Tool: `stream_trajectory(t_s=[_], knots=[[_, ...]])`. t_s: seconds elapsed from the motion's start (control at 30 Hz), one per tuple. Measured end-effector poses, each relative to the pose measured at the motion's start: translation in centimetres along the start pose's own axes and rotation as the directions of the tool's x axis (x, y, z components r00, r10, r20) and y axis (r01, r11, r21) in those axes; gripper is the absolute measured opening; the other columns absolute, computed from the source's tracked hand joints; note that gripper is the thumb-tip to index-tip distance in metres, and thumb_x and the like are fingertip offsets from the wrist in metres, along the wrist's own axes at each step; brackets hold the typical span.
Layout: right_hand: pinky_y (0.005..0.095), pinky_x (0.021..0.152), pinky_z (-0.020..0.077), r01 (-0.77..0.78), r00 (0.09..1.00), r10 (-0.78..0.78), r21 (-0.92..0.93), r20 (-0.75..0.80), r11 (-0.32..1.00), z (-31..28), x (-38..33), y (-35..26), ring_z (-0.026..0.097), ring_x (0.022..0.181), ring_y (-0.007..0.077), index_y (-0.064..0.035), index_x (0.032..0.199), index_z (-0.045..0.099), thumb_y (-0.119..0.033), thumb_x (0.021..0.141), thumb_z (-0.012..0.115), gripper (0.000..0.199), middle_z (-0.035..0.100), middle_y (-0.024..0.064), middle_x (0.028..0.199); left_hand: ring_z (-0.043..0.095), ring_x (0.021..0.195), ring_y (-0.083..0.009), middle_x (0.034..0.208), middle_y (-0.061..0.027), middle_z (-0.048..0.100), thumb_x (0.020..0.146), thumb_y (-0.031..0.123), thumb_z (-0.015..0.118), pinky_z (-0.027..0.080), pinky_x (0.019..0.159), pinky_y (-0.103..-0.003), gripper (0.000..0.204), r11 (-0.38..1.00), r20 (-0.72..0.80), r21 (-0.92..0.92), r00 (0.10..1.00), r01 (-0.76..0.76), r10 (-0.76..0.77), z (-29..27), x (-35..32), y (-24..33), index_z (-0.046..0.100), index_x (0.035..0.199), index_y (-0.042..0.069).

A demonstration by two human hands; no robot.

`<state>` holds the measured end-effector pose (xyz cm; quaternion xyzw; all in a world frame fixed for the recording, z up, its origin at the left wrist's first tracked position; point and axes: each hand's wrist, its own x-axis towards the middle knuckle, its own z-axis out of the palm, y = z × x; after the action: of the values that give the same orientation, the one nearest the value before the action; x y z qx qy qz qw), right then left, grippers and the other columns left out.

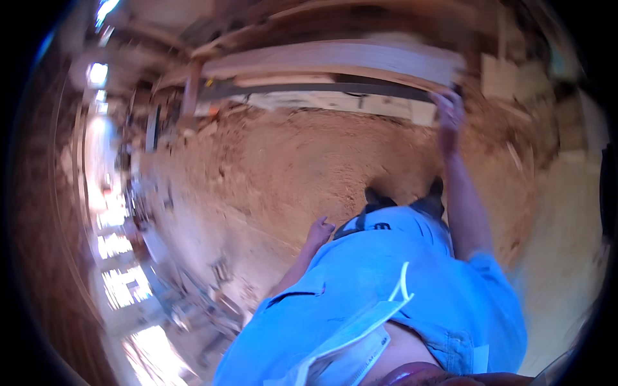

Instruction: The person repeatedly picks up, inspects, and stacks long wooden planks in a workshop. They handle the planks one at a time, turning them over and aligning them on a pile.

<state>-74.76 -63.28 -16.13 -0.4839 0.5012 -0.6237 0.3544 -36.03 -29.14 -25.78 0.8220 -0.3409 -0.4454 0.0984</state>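
My right hand [449, 108] reaches forward to the right end of a wooden bench. Its fingers look curled, and a small dark shape shows at their tips; blur hides what it is. Just left of that hand is the end of a pale board [360, 101] lying low along the bench. A thick pale plank [335, 56] runs across the top. Down at my left side, beside my waist, hangs my left hand [320, 230], loosely closed with nothing visible in it.
Sawdust-covered ground [302, 151] spreads before my dark shoes [380, 198]. Wood blocks [515, 77] are piled at the far right. A wooden post [192, 89] stands at the bench's left end. Tools and scraps [219, 299] clutter the left, near bright openings.
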Motion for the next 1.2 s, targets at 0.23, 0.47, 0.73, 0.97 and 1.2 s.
stream_trajectory(t_s=[0.23, 0.47, 0.73, 0.97, 1.2], knots=[[0.0352, 0.103, 0.0413, 0.100, 0.970, -0.080, -0.077, 0.231, 0.992, 15.0, -5.8, -0.9, 0.060, 0.098, 0.0145, -0.0034, 0.100, 0.063, -0.010, 0.098, 0.053, 0.012, 0.064, 0.0063, 0.098, 0.066, 0.100, -0.0301, 0.111, -0.0198, 0.068, 0.085, 0.024, 0.066, 0.051, 0.089, -0.040, 0.057, 0.949, -0.078, -0.279, 0.981, 0.148, -0.176, -5.7, 2.0, -5.9, 0.054, 0.137, 0.005], [0.0307, 0.099, 0.0413, 0.117, 0.906, -0.035, -0.171, 0.421, 0.978, 28.7, -8.7, -0.6, 0.060, 0.095, 0.0122, -0.0041, 0.102, 0.064, -0.007, 0.094, 0.061, 0.009, 0.065, 0.0042, 0.096, 0.065, 0.108, -0.0328, 0.118, -0.0232, 0.066, 0.085, 0.027, 0.067, 0.050, 0.092, -0.043, 0.056, 0.953, -0.025, -0.180, 0.968, 0.243, -0.251, -10.5, 6.7, -17.5, 0.055, 0.135, 0.004], [0.0359, 0.115, 0.0269, 0.343, 0.881, -0.170, -0.349, 0.442, 0.872, 40.9, -4.6, -0.5, 0.057, 0.118, 0.0192, -0.0033, 0.107, 0.065, 0.000, 0.087, 0.066, 0.021, 0.068, 0.0091, 0.109, 0.068, 0.096, -0.0275, 0.105, -0.0204, 0.071, 0.085, 0.027, 0.069, 0.052, 0.086, -0.038, 0.064, 0.861, -0.232, -0.508, 0.957, 0.034, -0.175, -16.8, 15.8, -11.5, 0.049, 0.135, -0.008], [0.0372, 0.090, 0.0468, 0.423, 0.877, -0.212, -0.483, 0.431, 0.767, 56.3, 3.0, 1.1, 0.062, 0.097, 0.0248, -0.0046, 0.115, 0.062, -0.009, 0.088, 0.065, 0.027, 0.066, 0.0131, 0.104, 0.068, 0.078, -0.0207, 0.089, -0.0156, 0.071, 0.082, 0.025, 0.070, 0.053, 0.072, -0.034, 0.061, 0.776, -0.151, -0.627, 0.988, -0.062, -0.043, -27.9, 26.2, -9.0, 0.053, 0.131, -0.007], [0.0397, 0.086, 0.0470, 0.445, 0.849, -0.140, -0.548, 0.509, 0.709, 75.1, 8.4, 1.6, 0.060, 0.095, 0.0285, -0.0078, 0.112, 0.059, -0.013, 0.087, 0.066, 0.026, 0.064, 0.0129, 0.096, 0.066, 0.075, -0.0179, 0.080, -0.0107, 0.069, 0.086, 0.021, 0.065, 0.052, 0.070, -0.031, 0.048, 0.840, -0.313, -0.542, 0.936, -0.036, -0.162, -46.1, 36.8, -11.2, 0.058, 0.122, -0.010]])
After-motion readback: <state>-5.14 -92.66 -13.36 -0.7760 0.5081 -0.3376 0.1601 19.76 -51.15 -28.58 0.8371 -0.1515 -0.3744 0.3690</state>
